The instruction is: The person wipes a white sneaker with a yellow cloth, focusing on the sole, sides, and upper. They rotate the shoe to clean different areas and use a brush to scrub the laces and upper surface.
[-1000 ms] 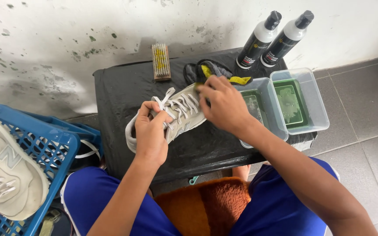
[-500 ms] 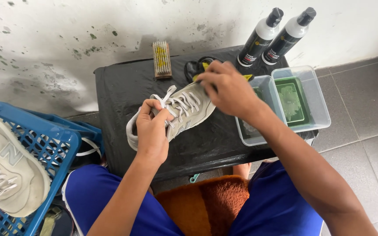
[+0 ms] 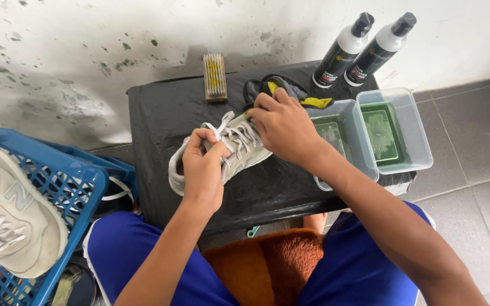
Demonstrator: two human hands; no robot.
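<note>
A pale grey sneaker [image 3: 239,148] with white laces lies on a low table wrapped in black plastic [image 3: 160,113]. My left hand [image 3: 202,170] grips the shoe at its tongue and upper laces. Over the toe end rests my right hand [image 3: 282,126], fingers curled on the front of the shoe, next to a grey and yellow cloth [image 3: 290,90]. Whether the right hand pinches a lace or the cloth is hidden by the fingers.
A wooden brush [image 3: 215,77] lies at the table's back edge. Two black-and-white spray bottles [image 3: 364,48] stand by the wall. Two clear tubs [image 3: 395,130] with green liquid sit at the right. A blue crate [image 3: 58,187] holds a second pale sneaker [image 3: 12,215] at left.
My right hand has slid from the shoe's middle toward the toe end and the cloth. The left hand has kept its hold on the laces.
</note>
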